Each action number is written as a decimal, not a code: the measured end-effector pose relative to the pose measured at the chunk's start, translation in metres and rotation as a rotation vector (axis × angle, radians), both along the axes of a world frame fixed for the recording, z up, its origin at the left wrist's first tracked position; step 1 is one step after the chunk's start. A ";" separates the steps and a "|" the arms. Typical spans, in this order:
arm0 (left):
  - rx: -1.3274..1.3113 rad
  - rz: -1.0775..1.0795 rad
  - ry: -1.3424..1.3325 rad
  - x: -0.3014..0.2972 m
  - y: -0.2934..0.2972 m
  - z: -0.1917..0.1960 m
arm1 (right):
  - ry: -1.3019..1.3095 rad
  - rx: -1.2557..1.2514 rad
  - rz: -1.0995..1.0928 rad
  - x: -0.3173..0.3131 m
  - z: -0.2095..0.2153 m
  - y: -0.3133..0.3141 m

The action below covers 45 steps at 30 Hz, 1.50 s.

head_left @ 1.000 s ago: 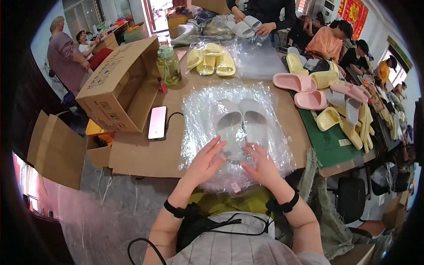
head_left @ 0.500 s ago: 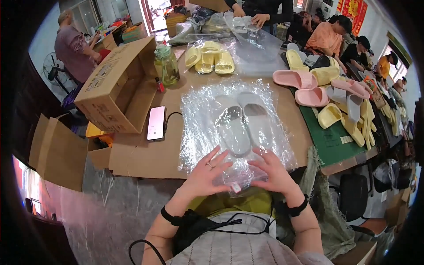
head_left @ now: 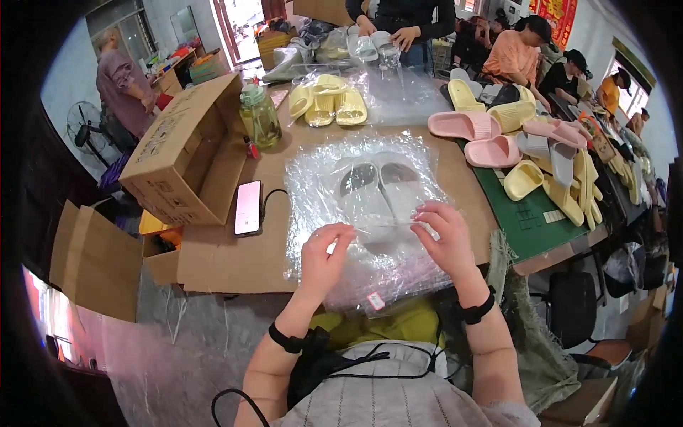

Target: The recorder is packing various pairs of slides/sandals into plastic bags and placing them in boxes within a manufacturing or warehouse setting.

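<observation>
So we've got a pair of pale grey slippers (head_left: 370, 203) lying side by side in the middle of the table (head_left: 213, 260), at least partly under a crinkly clear plastic bag (head_left: 306, 206), right in front of the person. Our left hand (head_left: 329, 260) has its thumb and fingertips brought together, pinching what looks to us like the edge of the bag, just short of the slippers. Our right hand (head_left: 445, 238) is across from it with fingers curled and the thumb close to them, right at the film beside the right slipper; honestly we can't tell whether it's gripping or only touching. There's a black band on each wrist, and a small red-and-white tag (head_left: 375, 302) shows at the near end of the plastic. To the left we have a phone (head_left: 248, 208) with a lit pinkish screen, then a cardboard box (head_left: 158, 146) tipped on its side, with a greenish bottle (head_left: 261, 122) just beside it. Farther back sit some yellow slippers (head_left: 324, 110) in clear plastic, and across the table a co-worker's hand (head_left: 406, 37) is at another pale pair. Over on the right we've got pink slippers (head_left: 466, 126) and a jumble of yellow and grey ones, some on a green mat (head_left: 532, 222).
</observation>
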<state>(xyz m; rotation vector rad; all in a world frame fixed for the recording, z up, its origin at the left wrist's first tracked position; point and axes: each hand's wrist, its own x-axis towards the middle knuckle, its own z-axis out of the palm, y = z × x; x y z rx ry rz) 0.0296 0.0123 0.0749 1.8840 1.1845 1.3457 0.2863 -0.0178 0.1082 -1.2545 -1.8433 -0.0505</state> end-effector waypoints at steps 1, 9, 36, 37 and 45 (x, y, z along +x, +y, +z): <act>-0.062 0.010 -0.067 0.001 0.002 0.002 | -0.001 0.035 -0.019 -0.003 0.003 0.001; -0.358 -0.032 -0.348 0.000 0.020 0.004 | -0.393 0.044 0.500 0.005 -0.042 -0.051; 0.270 0.023 0.370 0.036 -0.011 0.014 | -0.122 0.099 0.095 -0.012 0.005 -0.021; 0.271 0.019 0.370 0.037 -0.004 0.013 | -0.036 0.149 0.074 -0.015 0.009 -0.023; 0.148 0.097 0.169 0.030 0.029 0.024 | -0.061 0.096 0.198 0.002 -0.034 -0.040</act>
